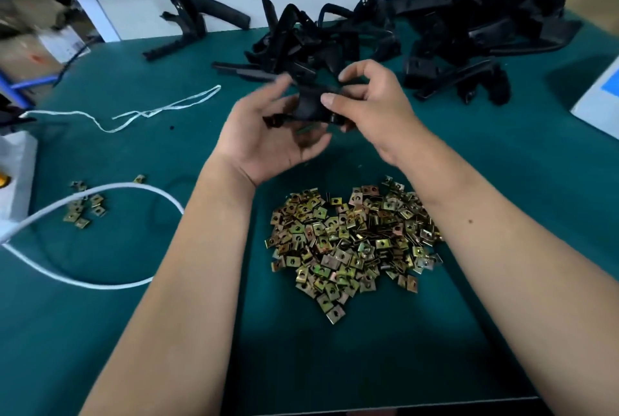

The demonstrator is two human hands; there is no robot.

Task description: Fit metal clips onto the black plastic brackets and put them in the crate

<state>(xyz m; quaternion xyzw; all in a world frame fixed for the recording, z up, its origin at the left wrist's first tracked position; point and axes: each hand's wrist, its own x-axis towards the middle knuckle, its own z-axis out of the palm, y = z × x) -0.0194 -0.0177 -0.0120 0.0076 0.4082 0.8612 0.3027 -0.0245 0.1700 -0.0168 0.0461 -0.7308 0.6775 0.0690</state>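
Nearest, a heap of brass-coloured square metal clips (pixel 351 241) lies on the green desk (pixel 134 332). Above it, left hand (pixel 268 134) and right hand (pixel 365 107) both grip one black plastic bracket (pixel 311 107). Clip-fitting is apparently underway; next, seat a clip. The pile of black brackets (pixel 418 33) waits beyond.

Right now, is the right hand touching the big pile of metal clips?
Apart. The head view shows the right hand gripping a black bracket, with bare green mat between it and the clip pile.
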